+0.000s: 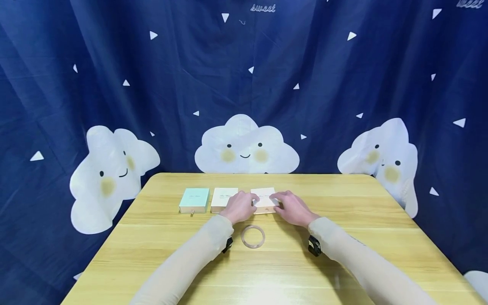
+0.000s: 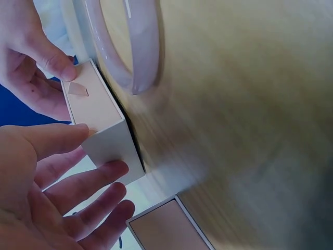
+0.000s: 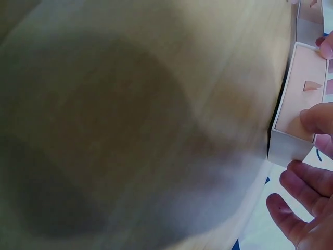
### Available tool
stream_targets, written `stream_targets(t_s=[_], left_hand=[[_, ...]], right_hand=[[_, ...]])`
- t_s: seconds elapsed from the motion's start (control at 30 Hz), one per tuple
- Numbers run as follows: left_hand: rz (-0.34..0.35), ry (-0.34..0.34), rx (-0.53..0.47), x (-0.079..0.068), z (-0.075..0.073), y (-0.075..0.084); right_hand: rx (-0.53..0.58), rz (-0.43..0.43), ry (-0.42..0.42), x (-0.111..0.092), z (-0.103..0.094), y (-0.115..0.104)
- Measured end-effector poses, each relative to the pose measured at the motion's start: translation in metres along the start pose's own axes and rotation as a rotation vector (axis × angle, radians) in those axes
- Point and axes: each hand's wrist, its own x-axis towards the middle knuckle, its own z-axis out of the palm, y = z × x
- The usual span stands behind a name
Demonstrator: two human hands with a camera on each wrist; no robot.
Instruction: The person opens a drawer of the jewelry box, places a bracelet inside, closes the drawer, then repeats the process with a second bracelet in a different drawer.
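A small white drawer box (image 1: 265,200) with a pale pink front and a short pull tab (image 2: 78,89) is at the back of the table, between both hands. My left hand (image 1: 239,207) holds its left end, thumb at the front corner and fingers along the side. My right hand (image 1: 293,208) holds the right end, its thumb on the pink front (image 3: 297,91). The drawer looks closed. Nearer to me, a translucent pinkish bangle (image 2: 144,47) lies flat on the wood.
A second white box (image 1: 220,203) with a pink front stands just left of the held one, partly behind the left hand. Further left stands a mint-green box (image 1: 194,199) with a small tab. Behind the wooden table (image 1: 305,271) hangs a dark blue curtain (image 1: 244,84).
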Motion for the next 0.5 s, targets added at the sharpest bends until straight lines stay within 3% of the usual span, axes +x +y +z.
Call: stream_targets(t_s=[0.5], left_hand=[[0.010,0.011,-0.006,0.0029,0.0045,-0.0002]], right_hand=[[-0.068,-0.027,0.010,0.0016,0.0047,0.0043]])
